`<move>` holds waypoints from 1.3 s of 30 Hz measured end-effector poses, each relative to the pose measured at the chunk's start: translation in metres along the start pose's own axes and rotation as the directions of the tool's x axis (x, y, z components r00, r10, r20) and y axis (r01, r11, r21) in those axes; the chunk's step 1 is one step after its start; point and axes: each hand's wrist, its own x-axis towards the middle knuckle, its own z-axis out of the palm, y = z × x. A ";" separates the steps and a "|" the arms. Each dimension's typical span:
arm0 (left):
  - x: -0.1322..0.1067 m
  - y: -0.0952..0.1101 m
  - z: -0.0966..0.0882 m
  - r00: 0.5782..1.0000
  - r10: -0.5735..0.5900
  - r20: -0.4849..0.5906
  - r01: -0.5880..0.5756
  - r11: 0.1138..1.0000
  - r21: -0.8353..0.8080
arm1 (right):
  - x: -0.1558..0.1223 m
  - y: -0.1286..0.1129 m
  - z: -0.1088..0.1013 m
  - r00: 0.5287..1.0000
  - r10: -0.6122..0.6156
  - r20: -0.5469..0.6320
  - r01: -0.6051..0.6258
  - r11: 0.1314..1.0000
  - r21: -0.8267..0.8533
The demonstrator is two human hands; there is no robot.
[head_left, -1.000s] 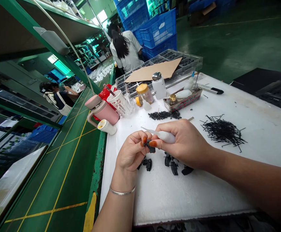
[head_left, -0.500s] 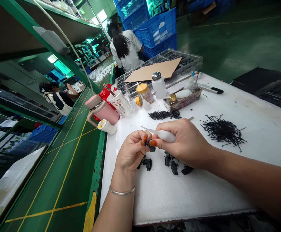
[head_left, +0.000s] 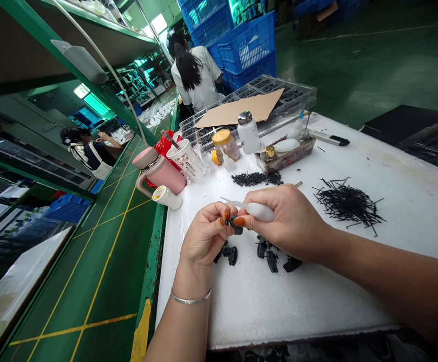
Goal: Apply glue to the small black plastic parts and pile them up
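Note:
Between the thumb and fingertips of my left hand [head_left: 204,234] is a small black plastic part [head_left: 236,229], pinched above the white tabletop. My right hand [head_left: 290,221] is closed round a white squeeze bottle [head_left: 259,211] with a thin tapered nozzle, which points left above my left fingertips. The right thumb also touches the black part. Below the hands lie more black plastic parts [head_left: 271,261], some covered by my right hand. A pair of them [head_left: 232,255] sits close to my left wrist.
Thin black pins [head_left: 349,203] form a pile at right; small black rings [head_left: 254,179] lie behind my hands. A pink tumbler [head_left: 164,173], a white pump bottle [head_left: 247,133] and a small box [head_left: 289,156] stand farther back. A green conveyor [head_left: 98,251] runs along the left. A co-worker [head_left: 196,75] sits beyond.
My hands keep nearly the same pose, both still on the black part, with the squeeze bottle held in the right. Only very slight shifts show.

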 end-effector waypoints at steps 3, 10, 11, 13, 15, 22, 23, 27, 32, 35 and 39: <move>0.001 -0.001 0.000 1.000 0.004 0.003 -0.004 1.000 -0.003 | -0.001 0.001 0.000 1.000 0.005 -0.003 -0.005 1.000 -0.002; 0.002 0.000 0.001 1.000 -0.001 0.006 0.001 1.000 -0.010 | -0.001 0.001 -0.001 1.000 0.005 -0.007 -0.004 1.000 0.018; 0.002 0.001 0.001 1.000 -0.004 0.002 0.004 1.000 -0.009 | -0.001 0.001 -0.001 1.000 0.005 -0.009 -0.005 1.000 0.019; 0.002 0.001 0.001 1.000 -0.009 -0.005 0.009 1.000 -0.003 | -0.001 0.000 0.000 1.000 0.004 -0.010 -0.004 1.000 0.022; 0.002 0.001 0.001 1.000 -0.009 -0.013 0.009 1.000 0.002 | -0.001 0.001 0.000 1.000 0.004 -0.008 -0.004 1.000 0.019; 0.002 0.002 0.001 0.999 0.027 -0.020 -0.027 0.999 0.019 | 0.000 0.000 -0.001 1.000 0.002 -0.009 -0.002 0.998 -0.062; 0.002 0.002 0.001 0.999 0.035 -0.025 -0.034 0.999 0.036 | 0.000 0.000 -0.001 1.000 0.009 -0.005 -0.010 0.997 -0.074; 0.001 0.005 0.004 0.996 0.046 -0.082 -0.033 0.989 0.142 | 0.000 -0.001 -0.002 0.998 0.061 0.014 -0.060 0.996 -0.060; 0.001 0.006 0.006 0.988 0.094 -0.123 -0.065 0.973 0.221 | 0.003 0.002 -0.001 0.975 0.209 0.078 -0.216 0.973 0.087; 0.001 0.005 0.007 0.984 0.129 -0.125 -0.094 0.963 0.252 | 0.004 0.004 0.002 0.955 0.276 0.110 -0.292 0.940 0.177; 0.002 0.004 0.005 0.982 0.130 -0.140 -0.092 0.964 0.250 | 0.004 0.006 0.005 0.972 0.231 0.049 -0.236 0.965 0.117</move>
